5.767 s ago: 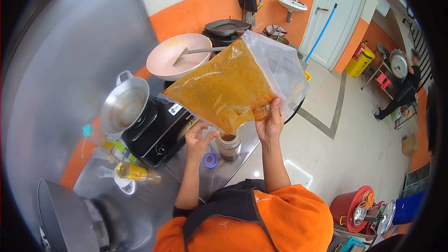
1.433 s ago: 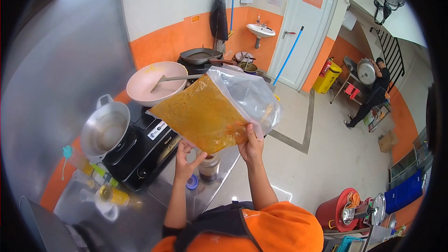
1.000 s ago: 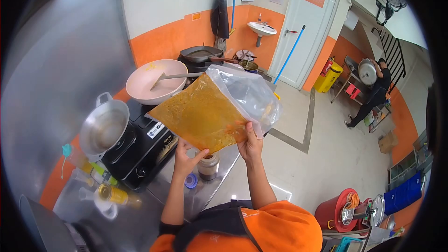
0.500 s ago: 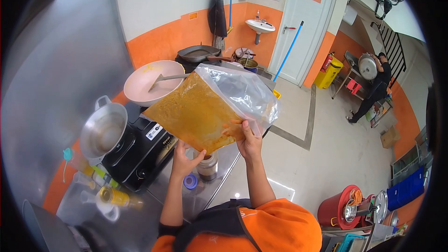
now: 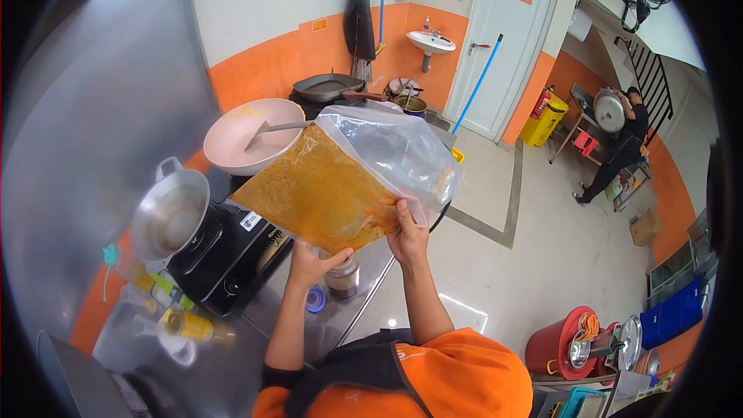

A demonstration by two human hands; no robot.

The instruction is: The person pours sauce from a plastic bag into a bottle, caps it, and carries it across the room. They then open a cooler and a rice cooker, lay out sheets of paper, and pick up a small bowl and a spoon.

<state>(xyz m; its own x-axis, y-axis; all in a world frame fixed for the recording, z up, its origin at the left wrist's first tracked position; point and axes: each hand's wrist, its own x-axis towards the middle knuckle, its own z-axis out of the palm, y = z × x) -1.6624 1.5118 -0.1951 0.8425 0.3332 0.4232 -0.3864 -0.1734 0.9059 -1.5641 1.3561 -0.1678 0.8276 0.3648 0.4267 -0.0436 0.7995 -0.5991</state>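
Observation:
A clear plastic bag [image 5: 321, 190] with a flat layer of orange-brown paste is held up in front of me, tilted. Its upper right part is see-through and holds no paste. My left hand [image 5: 316, 263] grips the bag's lower edge, thumb on the near face and the other fingers hidden behind it. At the right corner, my right hand [image 5: 408, 236] pinches the folded plastic. Just below the bag a glass jar [image 5: 343, 279] with dark contents stands on the steel counter, a purple lid [image 5: 315, 300] beside it.
Left of the bag sit a black gas stove [image 5: 224, 259], a metal pot [image 5: 172, 213] and a pink pan [image 5: 232, 128] with a spatula [image 5: 271, 130]. Bottles and a yellow-labelled container [image 5: 188, 325] stand front left. Far right, a person [image 5: 625, 143] holds a large metal lid [image 5: 609, 111].
The bag has shifted slightly left, and its clear part looks a little more bulged. My left thumb has slid slightly right along the lower edge. Both hands keep their hold.

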